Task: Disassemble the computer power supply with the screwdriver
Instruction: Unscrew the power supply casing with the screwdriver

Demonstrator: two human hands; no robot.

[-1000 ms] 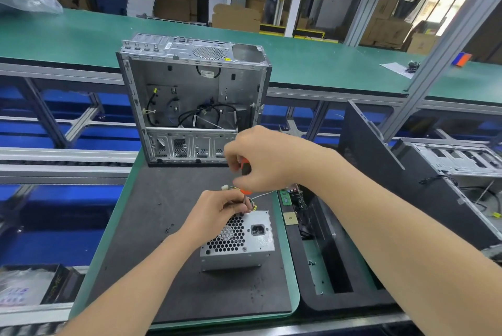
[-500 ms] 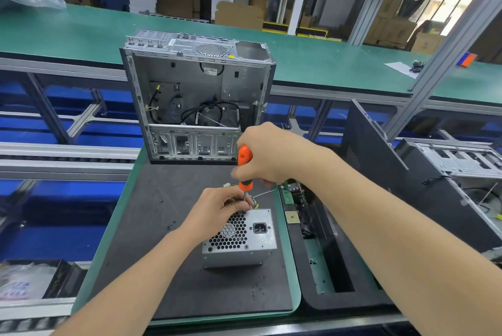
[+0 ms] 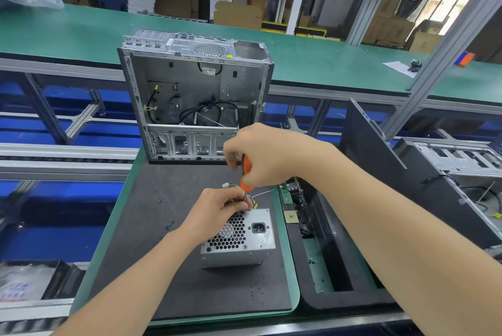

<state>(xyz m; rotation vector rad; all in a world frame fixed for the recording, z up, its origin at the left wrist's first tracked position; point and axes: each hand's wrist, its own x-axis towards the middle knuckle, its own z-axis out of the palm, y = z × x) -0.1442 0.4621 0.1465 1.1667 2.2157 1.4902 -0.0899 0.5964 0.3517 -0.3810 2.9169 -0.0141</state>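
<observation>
Head view: power supply [image 3: 239, 240] standing on dark foam mat [image 3: 163, 227] of the work surface, honeycomb fan grille and power socket facing up, silver casing toward the near edge. Left hand [image 3: 217, 213] resting on the far top edge of the unit, fingers curled closed around the shaft of the screwdriver [image 3: 245, 172] and the bundle of yellow and white wires [image 3: 255, 195] leaving the unit. Right hand [image 3: 263, 156] above it, closed around the orange screwdriver handle, held roughly upright, tip hidden behind the left fingers at the far edge of the grille. Beyond the mat, an opened computer case [image 3: 193, 96] standing upright, side panel off, black cables loose inside. Small dark screws [image 3: 169, 225] scattered on the mat left of the unit. To the right, a black tray [image 3: 339, 267] with a green circuit board [image 3: 288, 195] at its far end. Green conveyor belt [image 3: 81, 34] running across behind the case.
</observation>
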